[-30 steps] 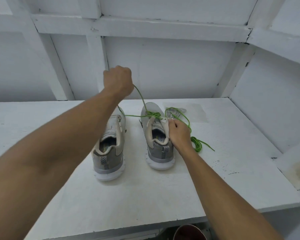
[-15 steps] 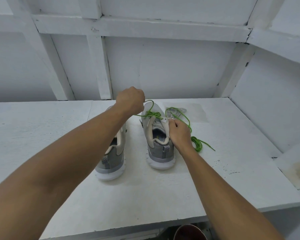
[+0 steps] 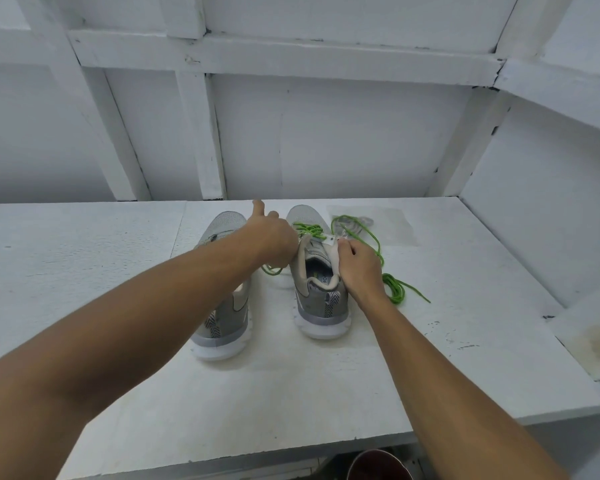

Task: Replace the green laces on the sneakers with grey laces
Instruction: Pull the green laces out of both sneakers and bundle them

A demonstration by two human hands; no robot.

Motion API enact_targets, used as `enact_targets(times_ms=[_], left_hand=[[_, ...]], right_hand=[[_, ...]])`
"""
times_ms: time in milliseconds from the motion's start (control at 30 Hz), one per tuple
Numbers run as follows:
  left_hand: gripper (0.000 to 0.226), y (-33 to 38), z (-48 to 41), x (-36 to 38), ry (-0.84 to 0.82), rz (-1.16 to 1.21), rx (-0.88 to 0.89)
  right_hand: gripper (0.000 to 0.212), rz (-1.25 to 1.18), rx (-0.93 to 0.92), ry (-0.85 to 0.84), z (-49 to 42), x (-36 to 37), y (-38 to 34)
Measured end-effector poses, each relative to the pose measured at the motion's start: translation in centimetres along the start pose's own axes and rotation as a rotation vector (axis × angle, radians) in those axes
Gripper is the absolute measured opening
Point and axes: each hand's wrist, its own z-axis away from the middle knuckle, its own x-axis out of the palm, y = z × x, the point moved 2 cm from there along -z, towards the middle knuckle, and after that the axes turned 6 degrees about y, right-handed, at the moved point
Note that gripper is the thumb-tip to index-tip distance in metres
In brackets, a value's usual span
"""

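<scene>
Standing heel-first toward the camera on the white desk (image 3: 430, 358), two grey sneakers sit side by side, toes pointing at the back wall. Taking the right sneaker (image 3: 317, 296) as the landmark: the left sneaker (image 3: 227, 317) is just beside it on its left, partly covered by the person's left forearm, and no lace shows on it. A green lace (image 3: 309, 230) is threaded across the upper eyelets of the right sneaker, near its toe end. One loose loop of that colour lies on the desk in the gap to the left of the right sneaker, just under the left hand (image 3: 274, 237).

The left hand hovers at the left edge of the right sneaker's lacing; its grip is curled loosely with one finger pointing away, and whether it pinches the lace cannot be told. The right hand (image 3: 359, 266) rests on the right side of the right sneaker's opening, its grip pressed together on the pale tongue (image 3: 329, 252), which is pulled back and upright.

To the right of the right sneaker, a second length of green lace (image 3: 394, 289) runs from near the toe down to a small coil on the desk beside the right wrist. Behind and to the right of the toe, a pale grey lace bundle (image 3: 355, 221) lies on the desk, the green strand crossing it.
</scene>
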Motion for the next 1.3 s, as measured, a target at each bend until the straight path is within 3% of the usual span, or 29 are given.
enact_targets(times_ms=[133,367,600,800,1067,1300], left_hand=[[0.007,-1.6,-0.4,-1.4,0.15,0.162,-0.092],[0.04,0.5,-0.4,-0.6,0.305,0.822,-0.268],[0.037,3.5,0.3,2.4,0.474,1.02,-0.415],[0.036,4.2,0.2,3.8,0.551,1.209,-0.557],[0.036,4.3,0.5,3.9,0.531,1.306,-0.632],[0.037,4.1,0.4,4.5,0.472,1.286,-0.734]], right_hand=[[0.043,-0.006,-0.001,-0.001,0.1,0.0,0.0],[0.043,-0.011,-0.007,-0.004,0.2,0.0,-0.1],[0.04,-0.019,-0.02,-0.033,0.0,0.0,-0.1],[0.024,0.102,-0.074,-0.171,-1.1,-1.0,-1.5],[0.021,0.532,-0.494,-0.296,-3.9,0.3,-6.1],[0.018,0.825,-0.661,-0.363,-3.8,2.9,-7.8]])
